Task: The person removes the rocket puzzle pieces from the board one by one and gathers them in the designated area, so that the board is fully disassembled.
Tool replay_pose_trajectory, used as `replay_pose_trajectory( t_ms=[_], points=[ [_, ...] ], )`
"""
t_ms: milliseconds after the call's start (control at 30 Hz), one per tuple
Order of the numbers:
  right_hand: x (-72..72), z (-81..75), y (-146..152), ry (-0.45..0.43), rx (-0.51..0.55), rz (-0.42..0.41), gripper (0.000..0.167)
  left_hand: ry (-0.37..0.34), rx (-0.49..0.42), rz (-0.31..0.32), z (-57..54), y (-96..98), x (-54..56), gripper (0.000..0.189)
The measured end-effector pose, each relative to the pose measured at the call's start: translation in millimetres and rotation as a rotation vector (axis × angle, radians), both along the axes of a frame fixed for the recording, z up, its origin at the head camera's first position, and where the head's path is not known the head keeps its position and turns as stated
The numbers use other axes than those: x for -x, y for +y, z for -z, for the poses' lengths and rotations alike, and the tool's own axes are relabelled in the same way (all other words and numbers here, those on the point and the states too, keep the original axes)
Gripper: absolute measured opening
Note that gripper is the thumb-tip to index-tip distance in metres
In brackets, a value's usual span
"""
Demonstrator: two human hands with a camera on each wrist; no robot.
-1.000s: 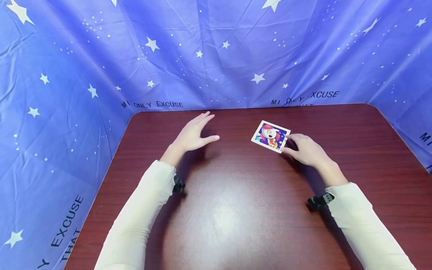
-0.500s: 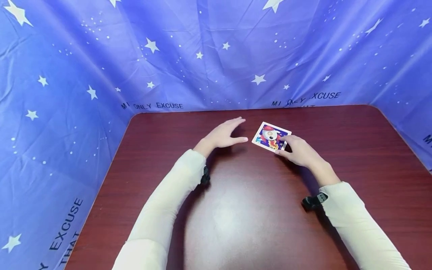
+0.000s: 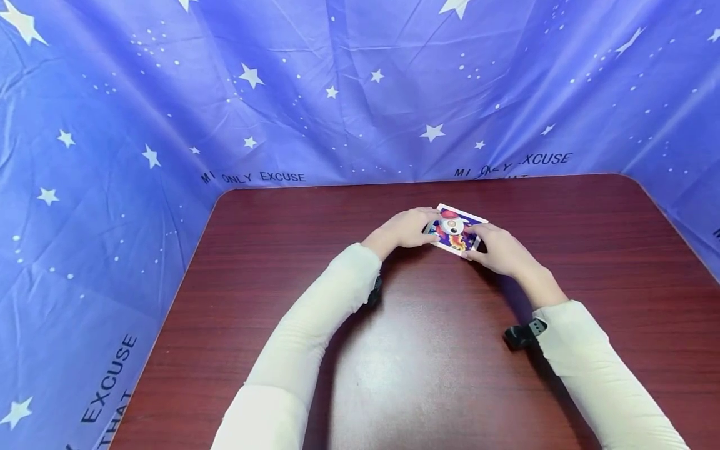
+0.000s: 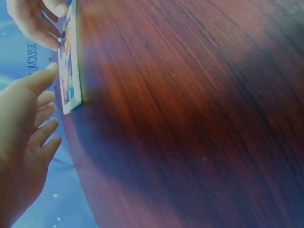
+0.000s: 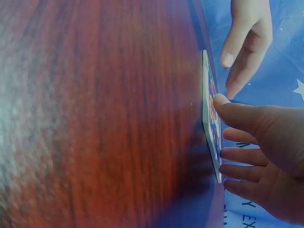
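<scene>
A flat square board (image 3: pixel 454 232) with a white border and a cartoon rocket picture lies on the table near its back edge, turned at a slant. My left hand (image 3: pixel 406 227) is over the board's left corner, thumb and fingers extended and covering part of the picture. In the left wrist view a gap shows between my left thumb (image 4: pixel 45 78) and the board. At the right side, my right hand (image 3: pixel 502 250) has its thumb and fingertips at the board's surface and edge. The right wrist view shows those fingers (image 5: pixel 244 156) fairly straight, the thumb tip overlapping the picture.
Dark red wooden table (image 3: pixel 394 350) surrounds the board. A blue curtain (image 3: pixel 360 75) with white stars and lettering hangs behind and to both sides. Black straps with small devices (image 3: pixel 524 335) are worn at the sleeve cuffs.
My left hand has moved right across the table to the board's left corner. My right hand has shifted slightly left, its fingertips coming over the picture. The board has stayed nearly in place.
</scene>
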State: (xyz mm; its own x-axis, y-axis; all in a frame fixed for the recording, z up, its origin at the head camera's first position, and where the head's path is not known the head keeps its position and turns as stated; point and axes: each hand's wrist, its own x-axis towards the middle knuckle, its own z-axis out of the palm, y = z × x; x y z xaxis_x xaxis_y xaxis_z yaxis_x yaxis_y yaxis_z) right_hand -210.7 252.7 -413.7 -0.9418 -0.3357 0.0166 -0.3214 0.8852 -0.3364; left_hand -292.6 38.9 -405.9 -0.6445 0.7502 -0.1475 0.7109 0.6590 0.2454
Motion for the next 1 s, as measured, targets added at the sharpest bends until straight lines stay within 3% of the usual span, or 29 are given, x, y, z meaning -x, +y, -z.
replay_pose_trajectory(
  t_ms=[167,467,733,1000],
  points=[
    [0.2,0.2,-2,-0.001,-0.002,-0.012,0.051,-0.014,-0.016,-0.007,7.2,0.1,2.2,0.053],
    [0.0,0.7,-5,-0.028,-0.030,-0.046,0.046,0.027,0.046,0.078,12.9,4.7,0.2,0.046],
    [0.0,-1.3,-7,-0.035,-0.035,-0.065,0.045,0.024,0.059,0.054,12.0,-1.0,-2.6,0.046],
    [0.7,0.9,-15,-0.019,-0.021,-0.126,0.041,0.001,0.004,0.047,10.1,-19.1,-8.5,0.044]
  ],
)
